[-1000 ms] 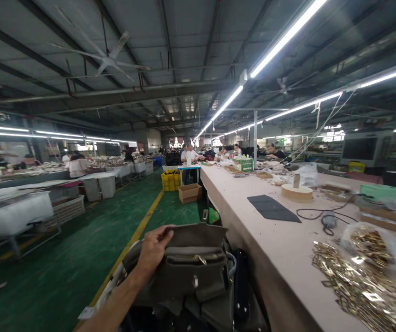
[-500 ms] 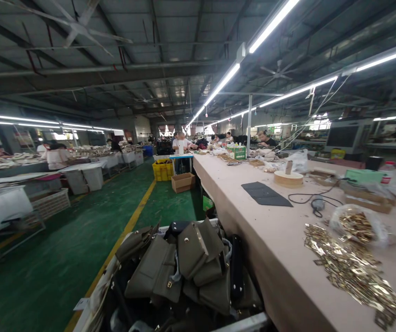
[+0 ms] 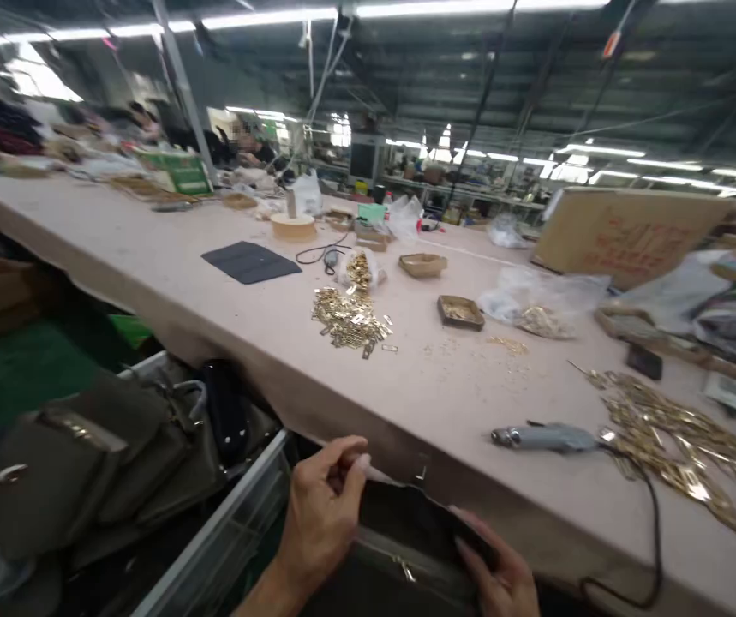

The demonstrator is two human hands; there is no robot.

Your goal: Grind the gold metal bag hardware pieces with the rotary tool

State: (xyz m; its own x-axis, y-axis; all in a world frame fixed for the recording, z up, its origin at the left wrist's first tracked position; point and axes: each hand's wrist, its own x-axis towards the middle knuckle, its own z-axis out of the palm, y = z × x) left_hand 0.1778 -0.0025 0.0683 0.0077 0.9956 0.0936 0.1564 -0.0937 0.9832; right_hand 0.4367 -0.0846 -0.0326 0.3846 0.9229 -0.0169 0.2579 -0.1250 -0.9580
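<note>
Below the worktop's (image 3: 406,403) near edge: dark bag (image 3: 406,536) gripped by 2 hands. Left hand (image 3: 322,514) curled, fingers pinched on the bag's top rim; right hand (image 3: 502,578) closed over its right side. Grey power tool (image 3: 544,438) near that edge.

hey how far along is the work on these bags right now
Done: none visibly finished. In hand: left hand and right hand hold one dark olive leather bag at the beige table edge. Left: olive bags fill the bin; gold metal fittings lie unused, as does the grey tool.
</note>
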